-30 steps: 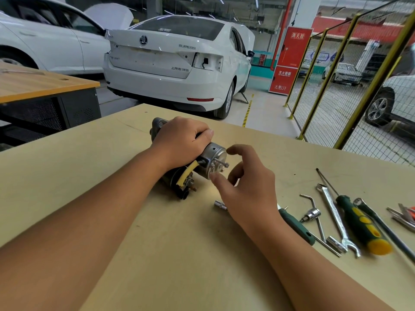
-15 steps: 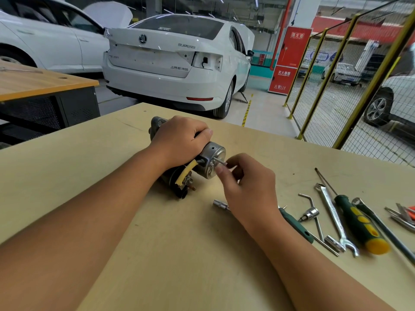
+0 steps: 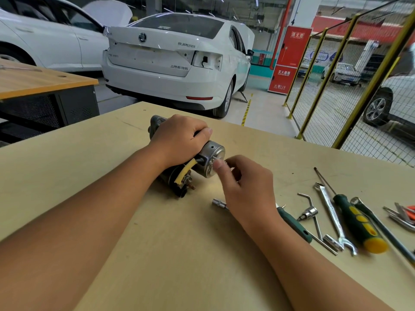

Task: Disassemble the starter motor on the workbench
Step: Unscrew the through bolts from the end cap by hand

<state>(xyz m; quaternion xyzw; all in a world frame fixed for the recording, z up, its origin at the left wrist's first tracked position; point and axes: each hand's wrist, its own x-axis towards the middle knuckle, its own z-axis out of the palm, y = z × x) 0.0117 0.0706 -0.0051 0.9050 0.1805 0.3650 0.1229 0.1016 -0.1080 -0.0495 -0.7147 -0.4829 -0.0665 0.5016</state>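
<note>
A: The dark cylindrical starter motor [image 3: 179, 173] with its shiny metal end cap [image 3: 212, 159] is lying on its side near the middle of the pale wooden counter [image 3: 157, 254]. The left hand [image 3: 179, 140] is wrapping over the body, pinning it down.

B: And the right hand [image 3: 244, 187]?

A: It is pinching a thin through-bolt [image 3: 216, 158] sticking out of the cap, thumb and forefinger closing on it. I am judging this as finger-unscrewing; next it is needing turns, then a straight pull out.

B: Anything crowding it?

A: A small silver socket [image 3: 219, 203] is sitting just below that hand; the green-handled screwdriver [image 3: 294, 223], chrome combination wrench [image 3: 332, 212] and green-and-yellow screwdriver [image 3: 357, 218] are lying farther right, apart from the motor
</note>
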